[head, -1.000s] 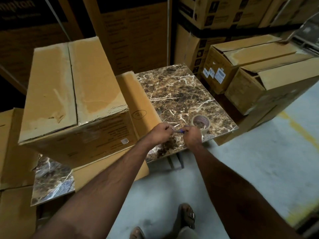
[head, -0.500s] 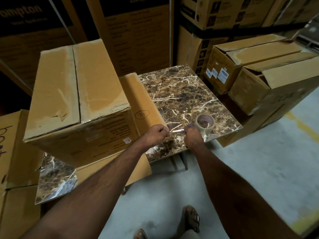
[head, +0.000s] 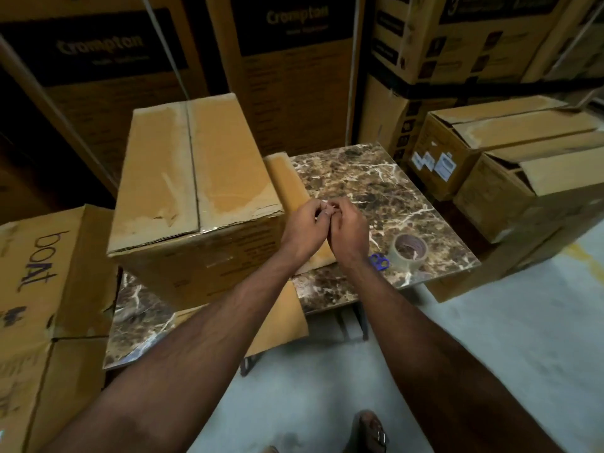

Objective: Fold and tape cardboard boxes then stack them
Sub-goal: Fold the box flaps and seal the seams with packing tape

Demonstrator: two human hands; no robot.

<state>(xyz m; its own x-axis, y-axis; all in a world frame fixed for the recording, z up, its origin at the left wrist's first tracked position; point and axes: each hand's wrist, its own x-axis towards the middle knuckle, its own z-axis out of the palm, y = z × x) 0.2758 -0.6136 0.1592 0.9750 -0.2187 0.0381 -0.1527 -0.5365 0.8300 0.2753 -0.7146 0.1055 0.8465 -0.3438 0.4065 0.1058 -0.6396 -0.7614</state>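
Observation:
A folded cardboard box (head: 196, 178) stands on the marble table (head: 385, 191), its top flaps closed along a centre seam. Beside it lies a flat cardboard sheet (head: 287, 181). My left hand (head: 305, 227) and my right hand (head: 348, 228) meet just above that sheet, right of the box, with fingertips pinched together on a small pale strip that looks like clear tape; it is barely visible. A tape roll (head: 410, 250) sits on the table near its front right edge, with blue-handled scissors (head: 379, 261) lying next to it.
Tall printed cartons (head: 294, 60) form a wall behind the table. Two open-flapped boxes (head: 457, 148) (head: 523, 191) stand at the right, and a box marked "boat" (head: 39, 263) at the left. Grey floor and my sandalled foot (head: 371, 429) are below.
The scissors have left my right hand and now lie by the tape roll. Both hands rose from the table's front edge and came together beside the box.

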